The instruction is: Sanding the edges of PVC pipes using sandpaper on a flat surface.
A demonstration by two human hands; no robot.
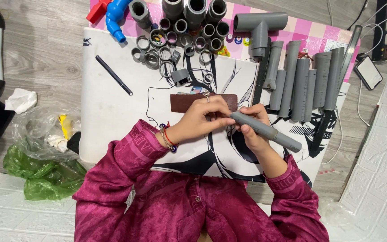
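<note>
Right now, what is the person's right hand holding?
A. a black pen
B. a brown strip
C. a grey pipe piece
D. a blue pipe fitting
C: the right hand grips a grey pipe piece angled across the mat, while the left hand rests on the brown strip.

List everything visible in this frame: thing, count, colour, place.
Pipe: one, grey, held in right hand.
Sanding strip: one, brown, under left hand.
Pipe lengths: about nine, grey, upper right.
Tee fitting: one, grey, top.
Rings and couplers: many, grey, top centre.
Blue fitting: one, top left.
Pen: one, black, left on mat.
Mat: one, white, printed.
Plastic bags: clear and green, floor left.
Phone: one, right.
Left hand: on strip.
Right hand: gripping pipe.
</note>
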